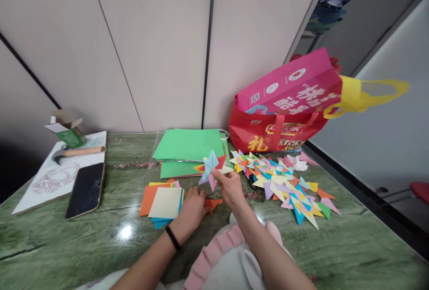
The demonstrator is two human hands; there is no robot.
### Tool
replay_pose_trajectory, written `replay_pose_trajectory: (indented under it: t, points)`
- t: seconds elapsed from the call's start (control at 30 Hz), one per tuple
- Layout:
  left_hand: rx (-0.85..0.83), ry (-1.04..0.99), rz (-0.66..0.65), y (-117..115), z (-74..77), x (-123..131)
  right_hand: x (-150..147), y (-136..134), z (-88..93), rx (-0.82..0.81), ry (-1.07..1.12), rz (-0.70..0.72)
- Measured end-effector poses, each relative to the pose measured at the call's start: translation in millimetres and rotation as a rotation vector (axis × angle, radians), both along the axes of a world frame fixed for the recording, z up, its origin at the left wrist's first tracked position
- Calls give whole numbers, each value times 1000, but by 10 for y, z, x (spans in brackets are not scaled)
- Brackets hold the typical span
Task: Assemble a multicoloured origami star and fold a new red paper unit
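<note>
Between the thumb and fingers of my right hand (230,187) is a folded paper star (211,167) with light blue, red, yellow, lilac and pink points, raised above the table. My left hand (191,209), a black band on its wrist, rests low over the tabletop. Its bent fingers and thumb close around one end of an orange folded paper piece (214,202); part of that piece is hidden under the hand. Just left of it lies a stack of square coloured papers (165,202), cream on top.
Many folded paper stars (295,191) are heaped on the right. Behind stand green sheets (191,142) and a red gift bag (278,131). At left, a white board (35,198) bears a hammer (83,150), clear beads (55,178), a small green box (70,137) and a phone (85,190).
</note>
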State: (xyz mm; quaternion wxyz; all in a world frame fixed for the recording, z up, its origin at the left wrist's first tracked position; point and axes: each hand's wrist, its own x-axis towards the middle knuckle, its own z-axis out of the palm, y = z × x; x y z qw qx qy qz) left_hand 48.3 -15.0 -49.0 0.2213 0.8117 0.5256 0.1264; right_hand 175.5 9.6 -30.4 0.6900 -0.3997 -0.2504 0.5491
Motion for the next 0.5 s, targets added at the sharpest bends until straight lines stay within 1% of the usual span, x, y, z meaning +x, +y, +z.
replay_pose_trajectory:
  t: [0.07,0.13,0.23,0.33,0.4,0.5]
  points:
    - [36,108,-35,-18,-6,26,-7,-3,3,-4,9,3]
    - [47,105,-65,-5,-3,14,-12,-4,8,-2,17,8]
    - [16,-93,-58,57,0,-48,-12,-2,11,14,14,1]
    - [-12,-312,44,145,29,-139,-2,7,-1,11,11,-51]
    - [-12,-436,103,201,93,-212,8,17,-15,7,6,-101]
    - [-64,-628,211,244,263,-324,18,28,-38,11,-28,-149]
